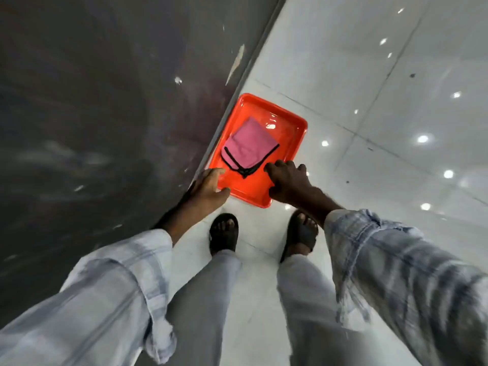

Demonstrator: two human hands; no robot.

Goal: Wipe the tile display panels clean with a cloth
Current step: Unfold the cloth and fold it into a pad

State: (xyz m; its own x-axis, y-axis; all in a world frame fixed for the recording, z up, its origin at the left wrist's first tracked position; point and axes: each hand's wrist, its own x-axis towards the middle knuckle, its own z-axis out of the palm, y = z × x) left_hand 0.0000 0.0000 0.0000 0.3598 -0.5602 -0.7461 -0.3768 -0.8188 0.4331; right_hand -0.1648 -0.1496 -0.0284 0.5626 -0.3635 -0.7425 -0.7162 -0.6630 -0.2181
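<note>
Soft and light, the pink folded cloth (248, 146) in the orange plastic tray (250, 192): we would pinch its black-trimmed corner. The left hand (208, 186) lies straight-fingered; the right hand (287, 182) clasps the rim.

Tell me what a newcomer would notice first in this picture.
The bright orange tray on the glossy white floor stands out first, beside the dark panel, with a folded pink cloth lying in it. Next come the two hands at its near edge: the left hand at the corner by the panel, the right hand with fingers curled over the rim.
</note>
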